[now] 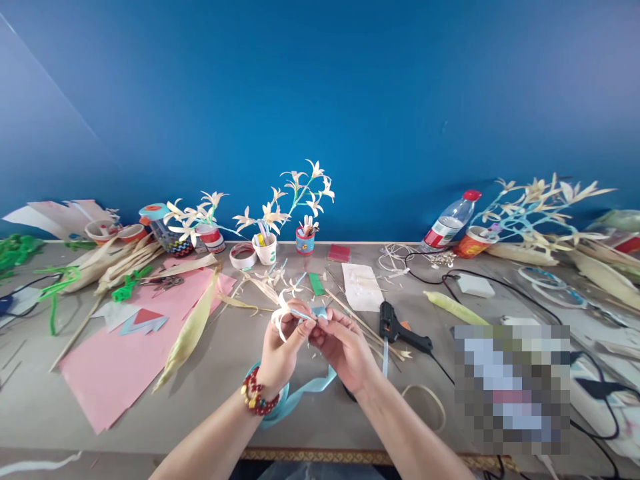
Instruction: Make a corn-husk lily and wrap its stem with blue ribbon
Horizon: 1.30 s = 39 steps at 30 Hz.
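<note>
Above the middle of the table, my left hand [281, 350] pinches the stem of a pale handmade flower [283, 316], which looks made of corn husk. Its narrow petals curl out beside the thumb. My right hand [346, 345] meets the left at the fingertips, closed on light blue tape [319, 311] at the stem's end. Exactly how the tape wraps the stem is hidden by the fingers. A loose blue ribbon [317, 385] trails under both hands from a roll partly behind my left wrist. More small pale flowers [295, 285] lie just beyond the fingers.
Right of my hands lies a black glue gun [400, 330] with its cord. Pink paper [115, 373] and a corn husk [187, 333] lie left. Flower-filled cups [265, 252], a bottle [450, 223] and a tape roll [243, 256] stand along the wall. Cables [530, 293] cross the right side.
</note>
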Each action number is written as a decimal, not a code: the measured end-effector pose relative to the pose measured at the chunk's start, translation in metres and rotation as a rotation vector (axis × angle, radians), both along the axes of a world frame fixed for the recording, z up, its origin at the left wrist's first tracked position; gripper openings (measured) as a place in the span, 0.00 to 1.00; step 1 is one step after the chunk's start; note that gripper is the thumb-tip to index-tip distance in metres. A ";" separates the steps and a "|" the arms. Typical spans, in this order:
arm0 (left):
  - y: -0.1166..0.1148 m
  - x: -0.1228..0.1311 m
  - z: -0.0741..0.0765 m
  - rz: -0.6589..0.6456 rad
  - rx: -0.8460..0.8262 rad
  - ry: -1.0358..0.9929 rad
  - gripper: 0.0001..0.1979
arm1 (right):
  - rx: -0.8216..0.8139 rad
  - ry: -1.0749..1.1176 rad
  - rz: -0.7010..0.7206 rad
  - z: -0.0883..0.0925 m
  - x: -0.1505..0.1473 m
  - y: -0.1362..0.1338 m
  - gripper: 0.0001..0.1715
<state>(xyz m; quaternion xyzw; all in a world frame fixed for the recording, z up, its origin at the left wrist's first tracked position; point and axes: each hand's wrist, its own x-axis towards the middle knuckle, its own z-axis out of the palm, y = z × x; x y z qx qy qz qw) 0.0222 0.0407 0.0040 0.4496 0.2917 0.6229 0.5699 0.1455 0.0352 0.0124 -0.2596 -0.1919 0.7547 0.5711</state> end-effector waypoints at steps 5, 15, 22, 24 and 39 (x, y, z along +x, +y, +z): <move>0.001 -0.001 -0.002 -0.003 -0.018 0.012 0.05 | 0.013 -0.002 0.064 0.003 0.000 -0.001 0.14; 0.002 0.003 0.001 0.048 0.032 0.020 0.05 | 0.265 -0.354 -0.269 0.001 -0.003 -0.008 0.17; 0.002 0.003 0.004 0.015 0.000 0.003 0.07 | 0.311 -0.412 -0.277 -0.001 -0.002 -0.009 0.15; 0.004 0.001 0.004 -0.007 0.012 0.030 0.07 | 0.302 -0.412 -0.262 -0.001 0.000 -0.006 0.14; 0.004 -0.004 0.001 -0.042 0.044 0.093 0.05 | 0.220 -0.258 -0.158 -0.006 0.003 0.000 0.15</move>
